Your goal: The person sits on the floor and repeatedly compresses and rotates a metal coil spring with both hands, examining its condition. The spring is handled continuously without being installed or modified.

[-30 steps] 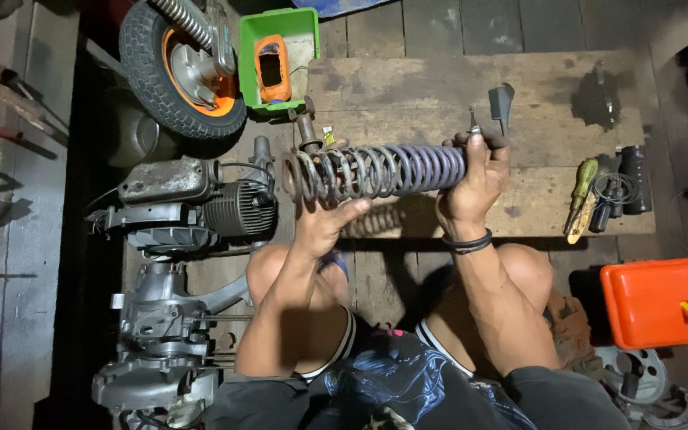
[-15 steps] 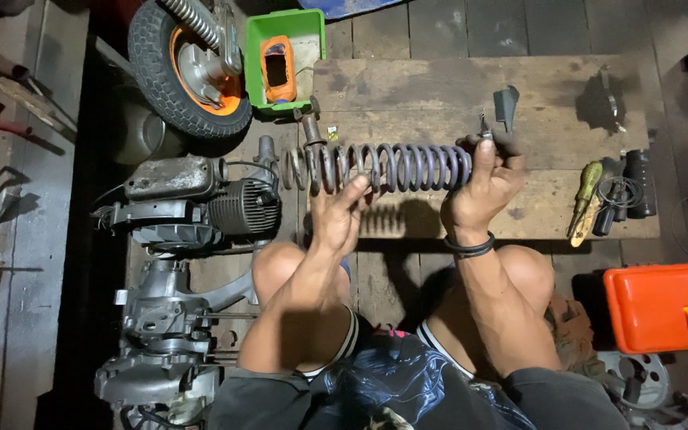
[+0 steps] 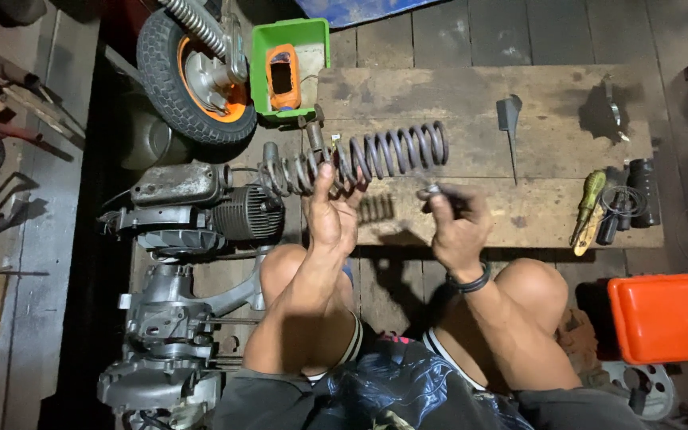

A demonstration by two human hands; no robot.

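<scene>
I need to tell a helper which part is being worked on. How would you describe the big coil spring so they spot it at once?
Start at the wooden plank lying across the floor in front of the seated person. Along its left half lies the coil spring, gripped near its left end by the left hand. It is the only long, thick, purplish-grey coil there; the spring by the orange-rimmed wheel is slimmer and silver.

1. One view only, worn on the person's head.
2. It faces straight down over knees and wooden board [image 3: 535, 87].
3. It sits fairly near; the wheel [image 3: 193, 72] fills the upper left.
</scene>
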